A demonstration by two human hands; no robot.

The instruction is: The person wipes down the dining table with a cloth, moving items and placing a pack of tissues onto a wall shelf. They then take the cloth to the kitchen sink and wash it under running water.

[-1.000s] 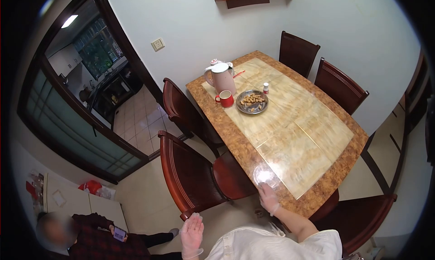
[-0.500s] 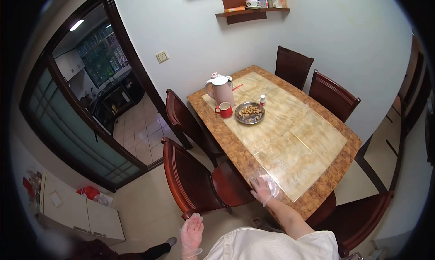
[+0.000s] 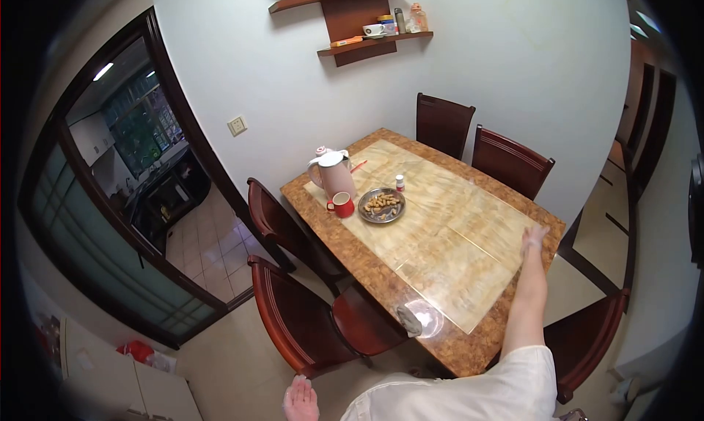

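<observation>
ok, the right hand (image 3: 535, 238) is sitting at the table's far right edge, its bare forearm crossing the near right part of the table (image 3: 447, 263); fingers are looking loosely apart, can't tell if they are pressing the surface. left hand (image 3: 301, 400) is hanging off the table, low in view, near the backrest of the closest left chair (image 3: 293, 322); palm is facing the camera, fingers are lying straight and close together. the table is standing near the wall, showing a cream middle and a mottled brown border. a grey item (image 3: 408, 321) is lying on its near left border, just beside a bright glare; too unclear to name. farther back, a steel dish (image 3: 402, 214) is holding peanut-like pieces (image 3: 380, 202). a red mug (image 3: 342, 205) is standing left of it, just beside a pinkish jug (image 3: 334, 177) with a white top. a small white bottle (image 3: 400, 182) is standing upright behind the dish's right side. a thin red item (image 3: 359, 166) is showing behind the jug. two dark chairs (image 3: 480, 142) are standing along the far side. a wooden shelf (image 3: 378, 47) is hanging on the wall, carrying a cup (image 3: 372, 30) and jars.
</observation>
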